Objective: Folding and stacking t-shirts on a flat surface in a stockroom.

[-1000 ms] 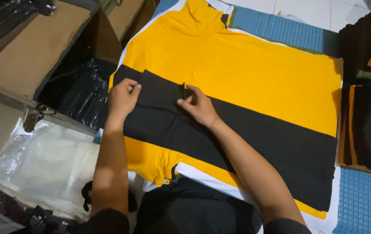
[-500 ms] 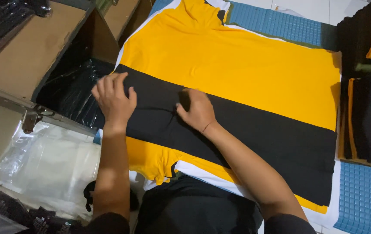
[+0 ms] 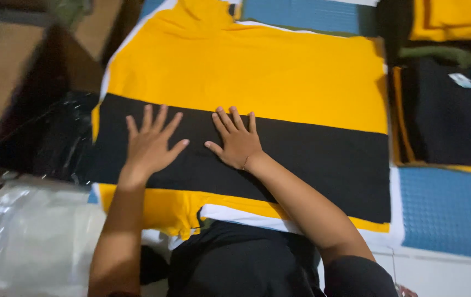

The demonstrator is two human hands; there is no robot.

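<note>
On the blue foam floor mat [image 3: 444,212], one yellow cotton shirt with a wide black band [image 3: 257,71] lies flat, collar pointing away from the person, long axis running near to far, band crossing left to right. Two hands, both flat and open, fingers spread, pressing on the black band: left hand [image 3: 150,146] near the band's left end, right hand [image 3: 238,140] just beside it, not touching each other, gripping nothing. One stack of folded dark and yellow garments [image 3: 447,107] at right. One clear plastic bag [image 3: 26,236] at lower left.
</note>
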